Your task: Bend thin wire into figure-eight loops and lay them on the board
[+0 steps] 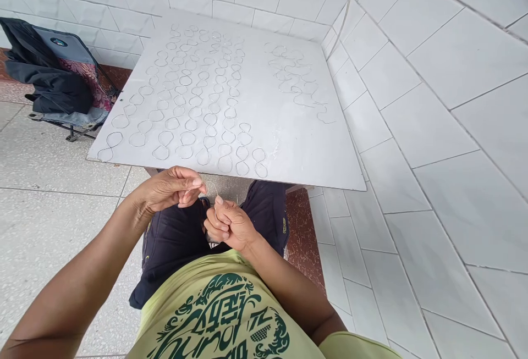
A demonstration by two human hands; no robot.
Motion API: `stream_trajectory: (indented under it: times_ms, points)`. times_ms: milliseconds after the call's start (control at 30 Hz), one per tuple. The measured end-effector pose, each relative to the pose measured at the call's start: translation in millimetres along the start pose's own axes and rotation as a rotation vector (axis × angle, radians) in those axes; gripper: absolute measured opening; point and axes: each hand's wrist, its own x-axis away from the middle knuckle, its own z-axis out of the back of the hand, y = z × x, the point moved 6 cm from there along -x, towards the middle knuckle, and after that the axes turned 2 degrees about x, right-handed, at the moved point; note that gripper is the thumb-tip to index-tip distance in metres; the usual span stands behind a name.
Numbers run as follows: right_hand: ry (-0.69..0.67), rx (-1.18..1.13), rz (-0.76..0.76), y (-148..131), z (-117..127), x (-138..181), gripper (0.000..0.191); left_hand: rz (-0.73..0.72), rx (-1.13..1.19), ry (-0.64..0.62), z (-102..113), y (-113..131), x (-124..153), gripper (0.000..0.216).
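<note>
A thin, curved wire [215, 187] spans the small gap between my hands, just off the near edge of the white board. My left hand [177, 187] pinches one part of it between thumb and fingertips. Lower and to the right, my right hand [231, 222] is closed, with thumb and fingers pressed on the wire; a short end sticks up past the thumb. How the wire runs inside my fingers is hidden. On the board, figure-eight wire loops [188, 138] lie in several rows, nearest to both hands.
The white board [305, 144] spreads in front of my knees. Several loose wavy wires [295, 76] lie on its right half. Tiled walls [396, 128] stand behind it and at the right. A folding chair [84, 70] with dark cloth over it is at the left.
</note>
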Motion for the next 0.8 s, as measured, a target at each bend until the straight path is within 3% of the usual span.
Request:
stream_trajectory:
  times_ms: [133,367,567,800]
  points:
    - [0.006,0.115,-0.005,-8.0,2.1,2.2,0.061,0.120,-0.121,-0.055,9.3,7.5,4.7,0.028]
    - [0.047,0.206,-0.059,-5.0,7.6,0.9,0.063,0.255,-0.212,-0.043,25.7,6.2,10.1,0.027]
    - [0.080,0.158,-0.043,-5.0,6.5,-0.2,0.062,0.161,-0.253,0.001,21.0,5.8,9.6,0.038]
    - [0.105,0.125,-0.031,-6.1,8.4,3.0,0.061,0.097,-0.182,-0.134,19.1,0.0,14.2,0.029]
